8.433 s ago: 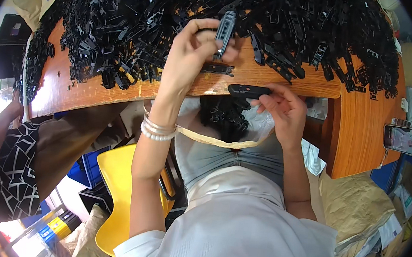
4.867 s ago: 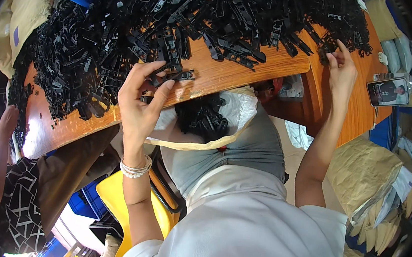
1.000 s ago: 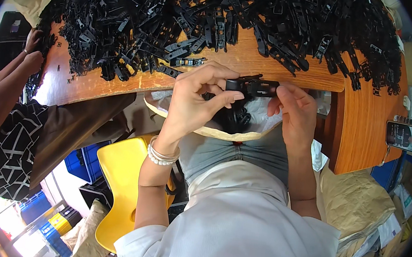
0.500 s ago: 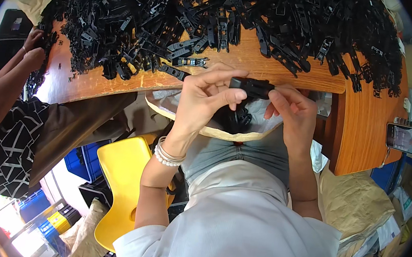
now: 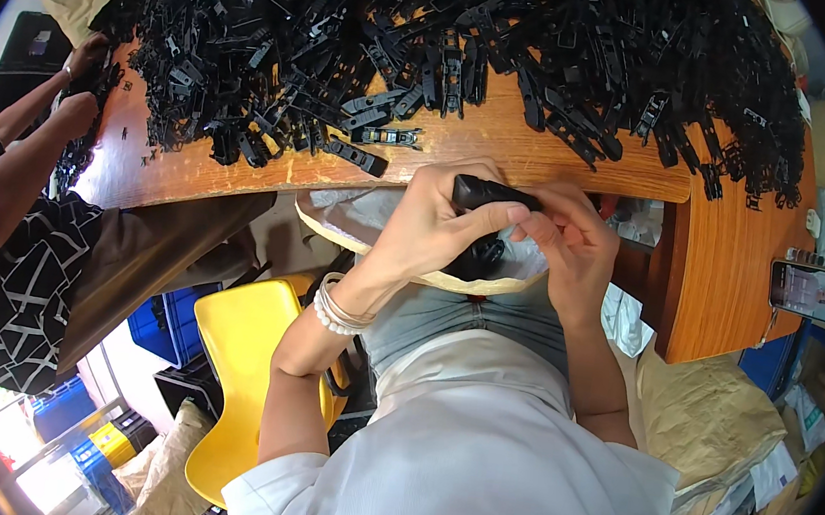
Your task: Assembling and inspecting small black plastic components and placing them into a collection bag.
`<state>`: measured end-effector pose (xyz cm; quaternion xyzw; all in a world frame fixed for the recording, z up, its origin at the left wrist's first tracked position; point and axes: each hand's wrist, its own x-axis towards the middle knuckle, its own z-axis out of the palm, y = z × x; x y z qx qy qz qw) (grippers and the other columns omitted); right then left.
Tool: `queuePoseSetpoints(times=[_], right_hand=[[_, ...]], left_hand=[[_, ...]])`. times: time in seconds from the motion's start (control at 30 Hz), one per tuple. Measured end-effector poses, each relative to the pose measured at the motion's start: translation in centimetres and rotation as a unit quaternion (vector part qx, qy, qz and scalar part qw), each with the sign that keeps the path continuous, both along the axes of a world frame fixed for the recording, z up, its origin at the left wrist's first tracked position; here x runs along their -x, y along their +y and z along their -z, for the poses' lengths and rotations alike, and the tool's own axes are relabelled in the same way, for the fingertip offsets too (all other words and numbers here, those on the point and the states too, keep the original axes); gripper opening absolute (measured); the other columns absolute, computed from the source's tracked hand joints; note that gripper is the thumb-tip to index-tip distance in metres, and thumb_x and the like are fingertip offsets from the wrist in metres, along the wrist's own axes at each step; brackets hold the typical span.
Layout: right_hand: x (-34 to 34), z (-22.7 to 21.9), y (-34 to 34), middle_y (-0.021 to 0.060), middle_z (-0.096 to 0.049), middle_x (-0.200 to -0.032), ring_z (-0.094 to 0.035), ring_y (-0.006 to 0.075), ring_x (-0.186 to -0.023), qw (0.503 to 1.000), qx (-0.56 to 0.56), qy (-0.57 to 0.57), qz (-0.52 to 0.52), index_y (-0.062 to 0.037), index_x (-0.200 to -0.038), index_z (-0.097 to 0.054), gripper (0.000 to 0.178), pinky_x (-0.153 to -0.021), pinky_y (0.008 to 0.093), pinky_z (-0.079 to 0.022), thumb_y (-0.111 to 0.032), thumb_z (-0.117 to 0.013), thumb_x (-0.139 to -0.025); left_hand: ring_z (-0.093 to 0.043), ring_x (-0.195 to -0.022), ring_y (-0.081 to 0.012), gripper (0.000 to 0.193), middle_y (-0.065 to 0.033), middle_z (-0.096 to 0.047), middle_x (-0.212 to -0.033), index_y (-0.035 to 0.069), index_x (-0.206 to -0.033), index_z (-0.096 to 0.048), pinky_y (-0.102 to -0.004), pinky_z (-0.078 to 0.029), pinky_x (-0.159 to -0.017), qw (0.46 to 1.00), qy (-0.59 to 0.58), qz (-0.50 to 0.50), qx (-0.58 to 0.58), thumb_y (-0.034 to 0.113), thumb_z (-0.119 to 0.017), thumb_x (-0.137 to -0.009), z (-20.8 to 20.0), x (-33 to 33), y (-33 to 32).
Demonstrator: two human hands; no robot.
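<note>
A black elongated plastic part (image 5: 492,195) is gripped between my two hands over an open bag on my lap. My left hand (image 5: 428,221) closes on its left end, thumb along the near side. At the other end, the fingers of my right hand (image 5: 575,242) pinch it, and they hide its tip. Beneath them, the pale-rimmed bag (image 5: 465,283) holds more black parts (image 5: 481,257). Just past my hands, a large heap of black plastic parts (image 5: 304,45) covers the wooden table (image 5: 534,157).
A yellow chair (image 5: 241,340) stands at my left. Further left, a co-worker's arms (image 5: 55,114) reach to the heap's edge. On the right lie a phone (image 5: 805,290) on the table side and brown paper sacks (image 5: 708,414) below.
The black part has turned between my hands and now shows a smoother face. My right hand has moved left and closer to my left hand.
</note>
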<state>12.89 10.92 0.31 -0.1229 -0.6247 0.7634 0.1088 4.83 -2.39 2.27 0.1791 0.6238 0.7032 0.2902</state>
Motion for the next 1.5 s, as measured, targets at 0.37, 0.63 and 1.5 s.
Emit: queuePoseSetpoints(times=[0.37, 0.63, 1.5], right_hand=[[-0.1, 1.6, 2.5, 0.0113, -0.061, -0.074, -0.055, 0.0113, -0.06, 0.999, 0.038, -0.01, 0.034, 0.0062, -0.097, -0.056, 0.021, -0.05, 0.0195, -0.039, -0.004, -0.058, -0.079], [0.6, 1.5, 2.0, 0.0102, -0.059, -0.077, -0.057, 0.0115, -0.061, 0.998, 0.034, -0.042, -0.013, 0.0077, -0.096, -0.055, 0.02, -0.051, 0.0193, -0.041, 0.003, -0.057, -0.077], [3.5, 2.1, 1.1, 0.0047, -0.059, -0.058, -0.058, 0.0074, -0.059, 0.984, -0.139, -0.11, -0.037, 0.0047, -0.095, -0.056, 0.018, -0.051, 0.0172, -0.043, -0.006, -0.059, -0.08]], left_hand=[[-0.06, -0.067, -0.0299, 0.008, -0.0144, -0.059, -0.072, 0.002, -0.066, -0.062, -0.0354, -0.048, -0.059, 0.704, 0.635, -0.076, 0.307, 0.008, -0.057, -0.068, 1.7, 14.2, 6.9], [-0.06, -0.062, -0.0271, 0.007, -0.0124, -0.059, -0.077, 0.003, -0.063, -0.061, -0.0348, -0.048, -0.053, 0.629, 0.69, -0.065, 0.353, 0.005, -0.055, -0.064, 2.8, 14.8, 8.9], [-0.053, -0.05, -0.0079, 0.015, -0.0056, -0.058, -0.06, -0.004, -0.083, -0.056, -0.0162, -0.033, -0.043, 0.949, 0.074, -0.288, -0.104, 0.008, -0.063, -0.075, 1.6, 14.5, 1.2]])
